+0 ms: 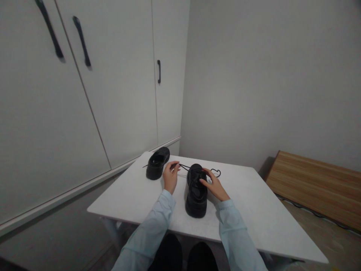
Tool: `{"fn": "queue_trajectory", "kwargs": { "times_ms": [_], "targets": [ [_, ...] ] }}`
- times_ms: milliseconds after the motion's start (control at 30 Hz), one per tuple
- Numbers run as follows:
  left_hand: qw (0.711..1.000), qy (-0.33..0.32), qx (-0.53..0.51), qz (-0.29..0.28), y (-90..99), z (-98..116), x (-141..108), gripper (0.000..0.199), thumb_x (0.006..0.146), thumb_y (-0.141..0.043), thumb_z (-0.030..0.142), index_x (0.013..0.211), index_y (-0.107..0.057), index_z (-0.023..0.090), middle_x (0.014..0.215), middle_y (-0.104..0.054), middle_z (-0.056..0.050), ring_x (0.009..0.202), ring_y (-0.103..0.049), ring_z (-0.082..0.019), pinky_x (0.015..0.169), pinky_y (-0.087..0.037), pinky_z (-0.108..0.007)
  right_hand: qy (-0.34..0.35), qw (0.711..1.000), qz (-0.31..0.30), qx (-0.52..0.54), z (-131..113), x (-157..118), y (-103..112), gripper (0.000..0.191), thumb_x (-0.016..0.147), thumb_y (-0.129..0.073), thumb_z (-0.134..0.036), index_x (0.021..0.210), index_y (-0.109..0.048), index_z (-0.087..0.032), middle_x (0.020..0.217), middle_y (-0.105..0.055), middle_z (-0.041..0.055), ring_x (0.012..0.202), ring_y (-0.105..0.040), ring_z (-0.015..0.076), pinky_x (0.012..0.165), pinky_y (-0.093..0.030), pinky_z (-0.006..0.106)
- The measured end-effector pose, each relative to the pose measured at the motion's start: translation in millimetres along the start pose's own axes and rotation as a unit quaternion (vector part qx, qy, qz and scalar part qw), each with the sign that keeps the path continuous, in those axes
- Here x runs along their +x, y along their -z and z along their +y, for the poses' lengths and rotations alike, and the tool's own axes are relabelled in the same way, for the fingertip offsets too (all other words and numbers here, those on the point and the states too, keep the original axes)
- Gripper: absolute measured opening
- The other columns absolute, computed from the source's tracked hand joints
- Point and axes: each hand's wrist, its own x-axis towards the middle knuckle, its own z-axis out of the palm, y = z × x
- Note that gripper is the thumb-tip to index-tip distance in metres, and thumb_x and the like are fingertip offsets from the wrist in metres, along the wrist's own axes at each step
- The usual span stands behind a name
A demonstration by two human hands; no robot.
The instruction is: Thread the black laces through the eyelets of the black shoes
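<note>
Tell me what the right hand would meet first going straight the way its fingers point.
The right hand would meet the nearer black shoe first. Its fingertips seem to be at the shoe's side already, though actual contact is hard to judge from this view.

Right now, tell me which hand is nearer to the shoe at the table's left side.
The left hand: it is just right of that shoe, with a black lace at its fingers. The right hand is farther off, at the right side of the other shoe.
</note>
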Motion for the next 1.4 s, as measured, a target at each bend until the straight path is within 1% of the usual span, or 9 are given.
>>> {"fn": "queue_trajectory", "kwargs": {
  "times_ms": [133, 333, 467, 567, 667, 833, 900, 1167, 1400],
  "targets": [
    [0.998, -0.054, -0.001, -0.03, -3.2, 5.6, -5.8, 0.018, 0.08, -0.06, 0.03, 0.09, -0.063, 0.014, 0.092, -0.061, -0.006, 0.079, -0.065, -0.014, 0.076, -0.056, -0.03, 0.015, 1.0, -0.008, 0.003, -3.3, -0.6, 0.9, 0.055, 0.078, -0.063, -0.038, 0.128, -0.049, -0.024, 0.133, -0.053, 0.0081, 0.124, -0.047, 0.0244, 0.109, -0.03, 0.045],
    [0.981, -0.134, 0.064, -0.125, -6.2, 17.9, -18.9, 0.015, 0.083, -0.058, 0.027, 0.088, -0.067, 0.017, 0.089, -0.064, -0.007, 0.084, -0.063, -0.015, 0.072, -0.056, -0.027, 0.057, 0.998, -0.01, -0.007, -12.9, -2.7, -1.3, 0.056, 0.081, -0.06, -0.039, 0.134, -0.045, -0.029, 0.138, -0.048, 0.0051, 0.129, -0.041, 0.024, 0.111, -0.025, 0.046],
    [0.958, -0.183, 0.094, -0.2, -9.5, 22.6, -26.7, 0.015, 0.083, -0.058, 0.024, 0.09, -0.07, 0.019, 0.089, -0.067, -0.007, 0.085, -0.064, -0.016, 0.076, -0.055, -0.029, 0.091, 0.995, -0.004, -0.031, -17.9, -2.7, -3.6, 0.047, 0.081, -0.061, -0.039, 0.127, -0.054, -0.03, 0.135, -0.051, 0.0054, 0.128, -0.04, 0.0256, 0.11, -0.026, 0.048],
    [0.948, -0.208, 0.101, -0.221, -11.1, 24.2, -30.0, 0.016, 0.083, -0.058, 0.022, 0.093, -0.071, 0.021, 0.089, -0.069, -0.007, 0.086, -0.064, -0.016, 0.08, -0.054, -0.03, 0.103, 0.994, 0.008, -0.044, -20.2, -2.5, -4.7, 0.039, 0.081, -0.061, -0.038, 0.119, -0.061, -0.031, 0.131, -0.053, 0.0061, 0.125, -0.044, 0.0263, 0.108, -0.029, 0.049],
    [0.96, -0.185, 0.086, -0.19, -11.1, 24.3, -28.4, 0.016, 0.083, -0.058, 0.023, 0.092, -0.071, 0.02, 0.089, -0.069, -0.007, 0.084, -0.064, -0.016, 0.074, -0.055, -0.027, 0.117, 0.992, 0.014, -0.049, -22.5, -2.8, -6.1, 0.035, 0.082, -0.061, -0.036, 0.116, -0.062, -0.032, 0.127, -0.055, 0.0064, 0.12, -0.047, 0.0257, 0.106, -0.032, 0.048],
    [0.995, -0.096, 0.015, -0.014, -9.7, 20.0, -17.2, 0.019, 0.081, -0.06, 0.029, 0.089, -0.069, 0.014, 0.09, -0.068, -0.009, 0.084, -0.065, -0.016, 0.078, -0.055, -0.03, 0.115, 0.992, 0.011, -0.044, -25.2, -2.8, -8.9, 0.035, 0.083, -0.059, -0.034, 0.117, -0.062, -0.03, 0.119, -0.06, 0.0068, 0.114, -0.051, 0.0239, 0.102, -0.036, 0.045],
    [0.997, -0.074, -0.011, 0.005, -9.6, 18.6, -14.9, 0.022, 0.081, -0.06, 0.03, 0.091, -0.068, 0.013, 0.092, -0.068, -0.01, 0.084, -0.066, -0.016, 0.08, -0.055, -0.032, 0.11, 0.993, 0.011, -0.037, -25.2, -2.5, -9.4, 0.036, 0.083, -0.06, -0.035, 0.118, -0.062, -0.029, 0.118, -0.061, 0.0071, 0.113, -0.052, 0.0236, 0.102, -0.036, 0.044],
    [0.971, -0.125, 0.045, -0.201, -13.3, 27.7, -28.5, 0.015, 0.081, -0.061, 0.026, 0.087, -0.071, 0.018, 0.088, -0.069, -0.008, 0.082, -0.064, -0.016, 0.068, -0.054, -0.025, 0.103, 0.994, 0.019, -0.024, -25.2, -2.5, -9.4, 0.038, 0.082, -0.06, -0.035, 0.119, -0.061, -0.028, 0.116, -0.062, 0.0075, 0.111, -0.054, 0.0235, 0.101, -0.038, 0.044],
    [0.948, -0.163, 0.056, -0.266, -14.9, 27.1, -34.5, 0.015, 0.082, -0.061, 0.026, 0.089, -0.071, 0.019, 0.09, -0.072, -0.007, 0.086, -0.067, -0.017, 0.077, -0.056, -0.031, 0.117, 0.993, 0.013, -0.023, -26.1, -1.9, -10.4, 0.032, 0.079, -0.064, -0.032, 0.11, -0.067, -0.028, 0.11, -0.064, 0.0072, 0.106, -0.056, 0.0241, 0.097, -0.041, 0.044]
  ]
}}
